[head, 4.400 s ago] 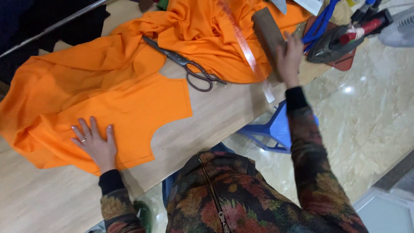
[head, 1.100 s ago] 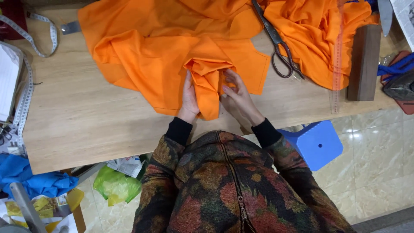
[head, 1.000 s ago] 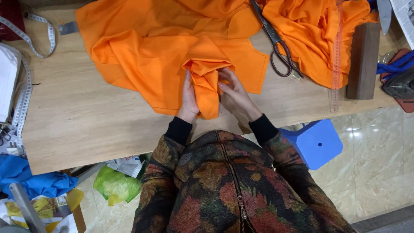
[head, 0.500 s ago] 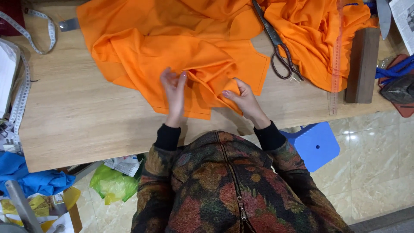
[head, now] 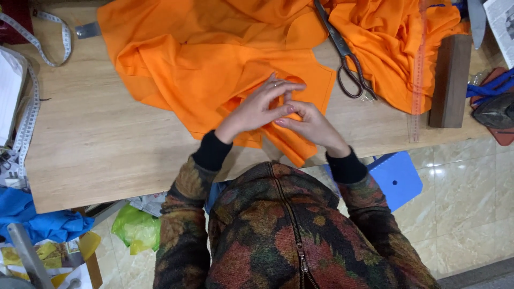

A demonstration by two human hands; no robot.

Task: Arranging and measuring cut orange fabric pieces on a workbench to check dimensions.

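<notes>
Orange cloth (head: 214, 64) lies spread on the tabletop (head: 96, 144), its near edge pinched between left hand (head: 261, 105) and right hand (head: 308, 122) fingers, scissors (head: 348, 64) at one o'clock.

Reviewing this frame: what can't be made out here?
- Head view: whether the left hand and right hand actually pinch the orange fabric; overlapping fingers hide the contact.
- Scissors: blade tips cut off by the top edge.
- Dark object at the right: cut off by the frame edge, kind unclear.
</notes>
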